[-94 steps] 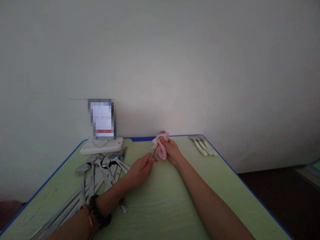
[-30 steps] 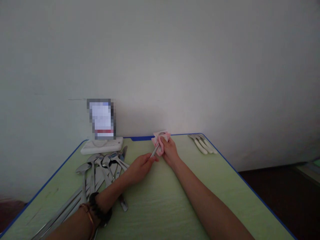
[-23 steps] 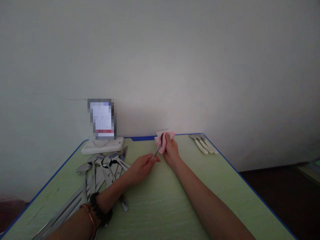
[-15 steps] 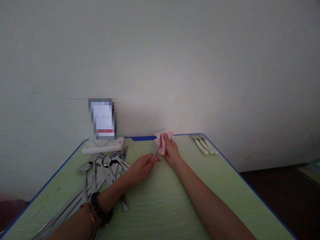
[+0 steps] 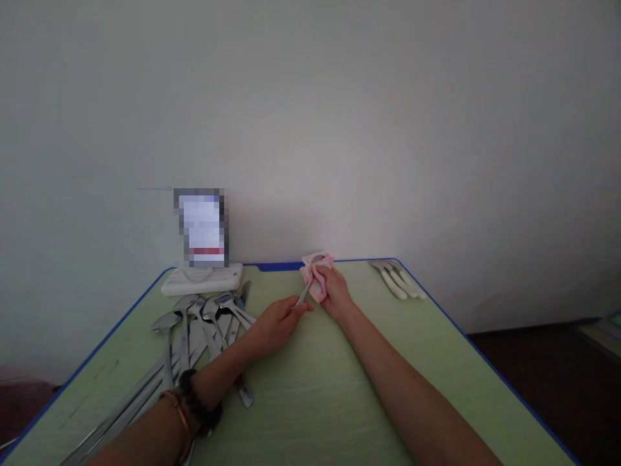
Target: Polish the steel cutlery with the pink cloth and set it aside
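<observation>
My left hand [image 5: 279,323] is closed around the handle of a metal spoon [image 5: 305,293], which points up and away to the right. The spoon's rounded end is partly wrapped in a pink-and-white cloth [image 5: 317,288]. My right hand [image 5: 336,291] pinches that cloth around the spoon, just above the table. Left of my hands lies a pile of metal spoons [image 5: 194,310], along with knives and other long-handled cutlery. My left forearm covers part of the pile.
Several cream-handled forks [image 5: 395,283] lie side by side at the table's far right. A phone with a blurred screen [image 5: 202,223] stands on a white base [image 5: 201,279] at the back left. A pale wall [image 5: 388,129] rises behind the blue-edged green table [image 5: 310,401].
My right fingers have shifted slightly on the cloth, and more of the spoon's rounded end shows. My left hand keeps its hold. The whole view has shifted slightly.
</observation>
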A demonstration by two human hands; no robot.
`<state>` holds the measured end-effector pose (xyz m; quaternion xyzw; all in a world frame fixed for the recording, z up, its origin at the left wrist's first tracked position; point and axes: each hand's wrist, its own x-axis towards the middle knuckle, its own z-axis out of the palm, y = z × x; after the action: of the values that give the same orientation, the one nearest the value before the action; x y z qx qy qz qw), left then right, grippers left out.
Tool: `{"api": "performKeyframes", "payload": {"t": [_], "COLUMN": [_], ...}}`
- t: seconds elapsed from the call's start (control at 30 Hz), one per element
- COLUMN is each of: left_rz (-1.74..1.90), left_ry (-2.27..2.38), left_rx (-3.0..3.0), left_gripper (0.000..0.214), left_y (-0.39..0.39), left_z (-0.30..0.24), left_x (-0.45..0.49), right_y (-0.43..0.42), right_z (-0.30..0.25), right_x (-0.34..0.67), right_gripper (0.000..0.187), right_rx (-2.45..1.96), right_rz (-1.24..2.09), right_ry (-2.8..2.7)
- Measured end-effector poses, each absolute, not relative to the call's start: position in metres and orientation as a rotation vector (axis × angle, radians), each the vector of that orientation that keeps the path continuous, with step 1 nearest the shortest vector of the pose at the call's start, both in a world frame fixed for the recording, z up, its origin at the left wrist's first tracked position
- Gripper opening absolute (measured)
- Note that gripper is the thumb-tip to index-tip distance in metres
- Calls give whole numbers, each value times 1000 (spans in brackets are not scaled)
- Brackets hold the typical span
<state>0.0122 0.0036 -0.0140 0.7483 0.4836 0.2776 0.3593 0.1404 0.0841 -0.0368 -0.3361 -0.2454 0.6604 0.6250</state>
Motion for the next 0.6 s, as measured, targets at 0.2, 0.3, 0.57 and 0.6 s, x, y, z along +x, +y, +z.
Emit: {"api": "performKeyframes", "payload": {"t": [0.2,0.3,0.57,0.6], "left_rz": [697,712,746,753], "left_ry": [1231,1211,1172,1168], "left_rx": [1904,1908,1804,1793], "left_gripper": [40,39,41,41], "left_y": [2,0,3,3], "left_z": [-14,-12,-19,-21], "left_x": [13,13,12,12], "right_y": [81,79,79,78], "right_z": [-35,-34,-35,-34], "right_x": [140,139,141,142], "right_gripper": [9,20,18,17], "right_rx": [-675,-697,-657,-645], "right_rz": [1544,1526,1651,1678], "right_ry": [-567,-569,-654,-681]}}
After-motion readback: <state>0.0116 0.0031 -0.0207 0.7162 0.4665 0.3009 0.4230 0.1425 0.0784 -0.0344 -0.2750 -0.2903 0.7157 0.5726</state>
